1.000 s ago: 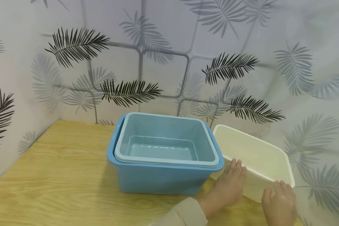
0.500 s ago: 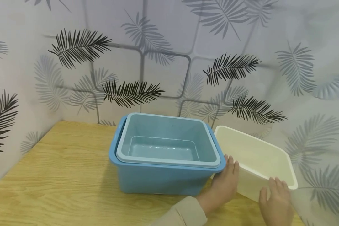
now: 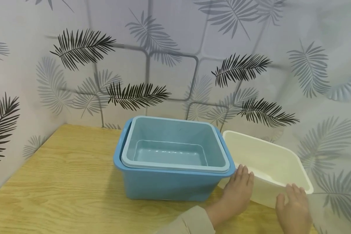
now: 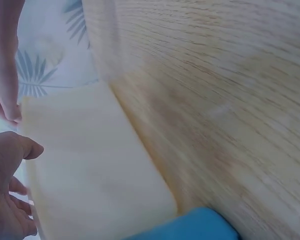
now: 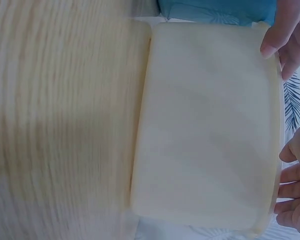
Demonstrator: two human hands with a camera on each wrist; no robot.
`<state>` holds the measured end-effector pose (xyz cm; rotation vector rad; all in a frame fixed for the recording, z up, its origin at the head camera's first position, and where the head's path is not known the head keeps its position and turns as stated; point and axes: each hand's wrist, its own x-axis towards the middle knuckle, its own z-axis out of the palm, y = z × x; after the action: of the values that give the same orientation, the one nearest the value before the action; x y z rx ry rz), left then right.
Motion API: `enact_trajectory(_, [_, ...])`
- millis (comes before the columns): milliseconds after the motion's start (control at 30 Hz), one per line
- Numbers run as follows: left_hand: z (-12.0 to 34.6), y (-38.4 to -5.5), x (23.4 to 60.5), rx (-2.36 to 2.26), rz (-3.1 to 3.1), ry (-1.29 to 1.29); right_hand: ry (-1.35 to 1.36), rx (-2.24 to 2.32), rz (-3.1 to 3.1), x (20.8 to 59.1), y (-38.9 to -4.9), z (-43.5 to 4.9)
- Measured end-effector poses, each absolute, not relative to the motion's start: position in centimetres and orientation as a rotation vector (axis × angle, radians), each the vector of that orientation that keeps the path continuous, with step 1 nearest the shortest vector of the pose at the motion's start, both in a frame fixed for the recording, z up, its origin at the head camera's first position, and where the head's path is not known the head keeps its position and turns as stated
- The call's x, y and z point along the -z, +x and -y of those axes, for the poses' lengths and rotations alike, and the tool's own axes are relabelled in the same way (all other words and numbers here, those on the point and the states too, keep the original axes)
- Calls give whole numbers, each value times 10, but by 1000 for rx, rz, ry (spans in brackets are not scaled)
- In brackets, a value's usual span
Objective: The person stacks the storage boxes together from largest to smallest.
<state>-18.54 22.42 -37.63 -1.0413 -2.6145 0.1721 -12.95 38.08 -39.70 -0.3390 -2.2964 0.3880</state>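
Observation:
A cream plastic storage bin (image 3: 263, 187) stands at a slant on the wooden table, at the right in the head view. My left hand (image 3: 238, 188) grips its near rim toward the left end, thumb (image 4: 34, 149) on the outer wall and fingers over the edge. Farther right along this rim, my right hand (image 3: 294, 208) holds on with its fingers (image 5: 292, 190) at the edge. Left of it is a blue bin (image 3: 166, 187), with a paler blue bin (image 3: 175, 167) nested inside. The cream bin's left end is partly hidden behind the blue rim.
The wooden table (image 3: 61, 182) extends to the left of the bins. A wall covering (image 3: 175, 78) with a leaf print rises close behind them and runs along the right side. Both visible bin interiors hold nothing.
The cream bin has shifted slightly to the right. Both hands slid a little left along its rim, then back right. The nested blue bins have stayed in place.

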Motion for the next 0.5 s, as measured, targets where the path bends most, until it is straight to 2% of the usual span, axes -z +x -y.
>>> enact_trajectory(200, [-224,-181,369,-188,2498,-1088,-249,-352,2229,391,-131,-394])
enact_trajectory(400, [-215,-193,361,-246,2374,-1139,209,-363,2267,385,-139,-425])
enact_trajectory(500, [-212,-201,364,-357,2286,-1146,305,-341,2330,383,-142,-437])
